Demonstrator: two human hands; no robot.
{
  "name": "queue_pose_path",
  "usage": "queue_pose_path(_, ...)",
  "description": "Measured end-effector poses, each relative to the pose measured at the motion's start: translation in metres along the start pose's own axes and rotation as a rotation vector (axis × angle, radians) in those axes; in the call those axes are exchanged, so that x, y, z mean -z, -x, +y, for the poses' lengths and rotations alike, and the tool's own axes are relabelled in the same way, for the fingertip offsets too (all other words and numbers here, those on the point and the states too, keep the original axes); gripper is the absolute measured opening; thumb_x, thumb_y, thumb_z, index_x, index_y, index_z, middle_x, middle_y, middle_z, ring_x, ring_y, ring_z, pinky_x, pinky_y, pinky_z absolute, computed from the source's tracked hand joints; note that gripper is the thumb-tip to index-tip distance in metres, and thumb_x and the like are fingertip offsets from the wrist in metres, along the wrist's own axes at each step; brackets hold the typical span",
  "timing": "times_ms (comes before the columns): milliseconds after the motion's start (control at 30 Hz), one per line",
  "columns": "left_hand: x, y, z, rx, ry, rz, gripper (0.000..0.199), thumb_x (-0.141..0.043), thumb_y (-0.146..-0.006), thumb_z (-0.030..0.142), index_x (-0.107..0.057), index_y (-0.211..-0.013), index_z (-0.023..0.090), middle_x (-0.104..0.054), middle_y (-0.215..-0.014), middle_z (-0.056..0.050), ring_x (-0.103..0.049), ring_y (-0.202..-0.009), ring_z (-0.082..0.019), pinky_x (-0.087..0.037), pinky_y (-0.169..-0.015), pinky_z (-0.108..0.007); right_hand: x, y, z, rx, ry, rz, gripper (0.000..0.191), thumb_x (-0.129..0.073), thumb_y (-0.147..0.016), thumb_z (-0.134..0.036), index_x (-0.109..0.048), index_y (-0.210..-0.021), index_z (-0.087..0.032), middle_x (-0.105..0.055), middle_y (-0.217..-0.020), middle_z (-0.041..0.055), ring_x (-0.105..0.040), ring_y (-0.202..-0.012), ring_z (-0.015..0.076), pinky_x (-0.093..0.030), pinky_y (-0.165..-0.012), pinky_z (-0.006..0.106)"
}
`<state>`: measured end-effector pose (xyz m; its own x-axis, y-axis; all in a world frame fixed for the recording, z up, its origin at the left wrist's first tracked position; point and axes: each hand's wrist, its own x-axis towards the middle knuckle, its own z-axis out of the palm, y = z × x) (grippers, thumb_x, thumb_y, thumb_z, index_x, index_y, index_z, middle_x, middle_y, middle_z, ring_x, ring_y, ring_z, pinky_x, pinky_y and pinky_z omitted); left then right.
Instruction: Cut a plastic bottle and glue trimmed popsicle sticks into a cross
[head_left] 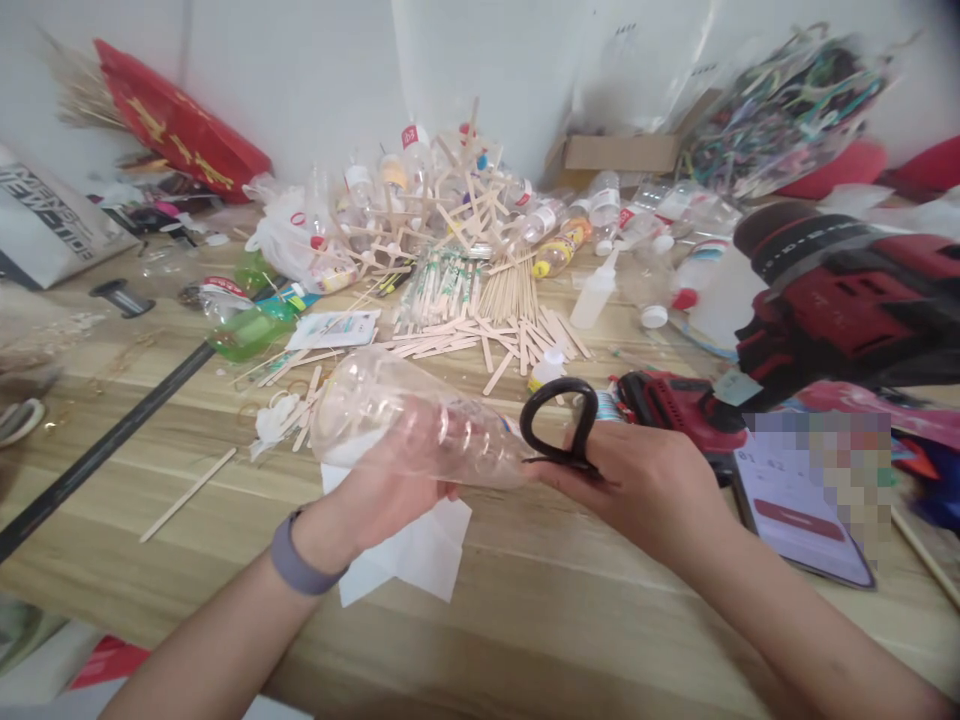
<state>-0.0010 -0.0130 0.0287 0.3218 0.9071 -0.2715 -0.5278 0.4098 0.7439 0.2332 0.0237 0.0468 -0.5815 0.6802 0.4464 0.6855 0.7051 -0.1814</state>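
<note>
A clear plastic bottle (pixel 356 400) lies sideways above the table, its wide end to the left. My left hand (pixel 394 480) is wrapped round it from below, and some fingers show blurred through the plastic. At the bottle's right end, my right hand (pixel 645 475) grips a pair of scissors; one black handle loop (pixel 528 425) stands up over the thumb. The blades are hidden, so I cannot tell whether they touch the bottle. Beneath the bottle, white paper (pixel 431 550) lies on the wooden table (pixel 525 610).
Several wooden sticks (pixel 450 338) and plastic bottles (pixel 604 205) are piled at the back. A red-black power drill (pixel 840 300) stands at right, beside a phone (pixel 802 520). On the left lie a green bottle (pixel 259 325), a dark rod (pixel 112 440) and a single stick (pixel 187 496).
</note>
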Motion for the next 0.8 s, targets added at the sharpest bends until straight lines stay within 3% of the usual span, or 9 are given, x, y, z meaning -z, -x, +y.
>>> queue_pose_path(67, 0.005, 0.002, 0.006, 0.115, 0.029, -0.12, 0.038, -0.055, -0.088, 0.06, -0.071, -0.1, 0.027, -0.07, -0.11, -0.004, -0.067, -0.083, -0.021, -0.05, -0.061, -0.027, 0.001, 0.0, 0.001, 0.075, 0.037, 0.008, 0.059, -0.031, -0.1, -0.056, -0.067, -0.072, -0.019, -0.06, -0.052, 0.0037, -0.054, -0.048, 0.0148, -0.026, -0.049, 0.03)
queue_pose_path(167, 0.012, 0.002, 0.011, 0.258, 0.053, -0.309, 0.049, -0.044, -0.091, 0.063, -0.071, -0.106, 0.026, -0.073, -0.104, -0.005, -0.07, -0.087, -0.027, -0.053, -0.071, -0.036, 0.0, 0.0, 0.001, 0.171, 0.059, -0.009, 0.058, -0.033, -0.101, -0.053, -0.064, -0.067, -0.018, -0.061, -0.054, 0.0037, -0.055, -0.049, 0.0141, -0.026, -0.05, 0.03)
queue_pose_path(233, 0.014, 0.002, 0.012, 0.297, 0.049, -0.36, 0.05, -0.043, -0.091, 0.061, -0.07, -0.111, 0.024, -0.073, -0.109, -0.007, -0.071, -0.093, -0.032, -0.052, -0.076, -0.04, -0.001, 0.0, 0.0, 0.222, 0.07, -0.017, 0.059, -0.034, -0.101, -0.052, -0.062, -0.062, -0.018, -0.06, -0.052, 0.0036, -0.054, -0.048, 0.0139, -0.025, -0.05, 0.031)
queue_pose_path(333, 0.011, 0.004, 0.013, 0.322, 0.003, -0.341, 0.049, -0.051, -0.086, 0.062, -0.07, -0.11, 0.024, -0.072, -0.116, -0.009, -0.072, -0.086, -0.033, -0.053, -0.069, -0.039, -0.002, -0.002, -0.002, 0.291, 0.075, -0.017, 0.059, -0.033, -0.102, -0.049, -0.063, -0.063, -0.017, -0.061, -0.052, 0.0031, -0.056, -0.049, 0.0142, -0.027, -0.05, 0.031)
queue_pose_path(467, 0.002, 0.007, 0.013, 0.317, -0.056, -0.202, 0.04, -0.057, -0.084, 0.057, -0.073, -0.101, 0.025, -0.074, -0.109, -0.007, -0.072, -0.076, -0.025, -0.051, -0.059, -0.03, -0.002, -0.003, -0.003, 0.347, 0.11, -0.013, 0.059, -0.031, -0.104, -0.046, -0.063, -0.063, -0.018, -0.058, -0.05, 0.0018, -0.054, -0.048, 0.0135, -0.029, -0.051, 0.03)
queue_pose_path(567, 0.0, 0.008, 0.011, 0.36, -0.063, -0.165, 0.04, -0.059, -0.086, 0.045, -0.067, -0.118, 0.023, -0.073, -0.107, -0.009, -0.072, -0.073, -0.023, -0.051, -0.058, -0.029, -0.002, -0.003, 0.0, 0.382, 0.132, -0.002, 0.058, -0.032, -0.104, -0.045, -0.063, -0.063, -0.017, -0.058, -0.051, 0.0015, -0.053, -0.049, 0.0139, -0.029, -0.05, 0.031)
queue_pose_path(667, 0.001, 0.006, 0.009, 0.386, -0.053, -0.164, 0.056, -0.067, -0.082, 0.033, -0.054, -0.135, 0.023, -0.072, -0.108, -0.009, -0.071, -0.073, -0.023, -0.052, -0.058, -0.028, -0.003, -0.002, 0.002, 0.404, 0.133, 0.016, 0.058, -0.032, -0.104, -0.045, -0.061, -0.061, -0.018, -0.057, -0.05, 0.0008, -0.052, -0.048, 0.0139, -0.028, -0.05, 0.031)
queue_pose_path(800, -0.002, -0.001, 0.009, 0.334, 0.006, -0.258, 0.053, -0.071, -0.076, 0.035, -0.06, -0.127, 0.022, -0.073, -0.1, -0.009, -0.07, -0.067, -0.022, -0.051, -0.052, -0.025, -0.005, -0.002, 0.003, 0.366, 0.126, -0.002, 0.057, -0.033, -0.104, -0.045, -0.063, -0.064, -0.017, -0.06, -0.051, 0.001, -0.055, -0.049, 0.0136, -0.028, -0.05, 0.03)
